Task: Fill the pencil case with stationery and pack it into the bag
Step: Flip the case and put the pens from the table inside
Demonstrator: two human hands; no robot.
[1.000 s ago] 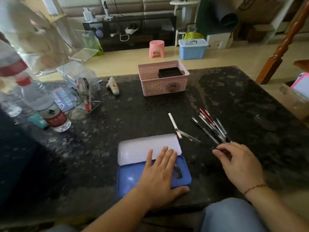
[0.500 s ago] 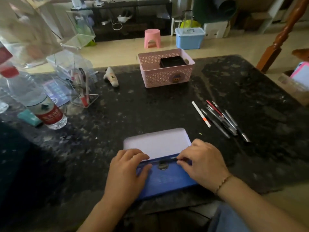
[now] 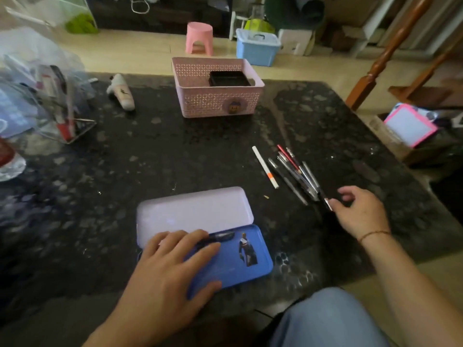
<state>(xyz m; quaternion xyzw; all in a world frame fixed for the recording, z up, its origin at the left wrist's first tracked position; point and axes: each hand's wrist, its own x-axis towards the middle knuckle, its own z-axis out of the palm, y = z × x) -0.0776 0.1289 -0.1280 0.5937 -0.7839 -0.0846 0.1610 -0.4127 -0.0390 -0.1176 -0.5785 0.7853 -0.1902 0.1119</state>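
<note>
The pencil case (image 3: 250,266) lies open near the table's front edge, its pale half (image 3: 195,211) behind the blue half. A dark pen (image 3: 220,237) lies in the blue half along the hinge. My left hand (image 3: 170,276) rests flat on the blue half's left part, fingers straight. To the right lies a bunch of several pens (image 3: 298,171) with a white marker (image 3: 265,167) beside them. My right hand (image 3: 360,211) is at the near end of the bunch, fingers relaxed, its thumb tip touching the end of one pen (image 3: 327,204).
A pink perforated basket (image 3: 218,101) with a black box (image 3: 229,78) in it stands at the back. A small white toy (image 3: 121,92) lies to its left. Clear plastic holders with pens (image 3: 57,106) crowd the left side. A pink-framed board (image 3: 411,125) sits off the table's right edge.
My right hand left the case, where a dark pen now lies, and moved right to the bunch of pens. My left hand flattened onto the blue half.
</note>
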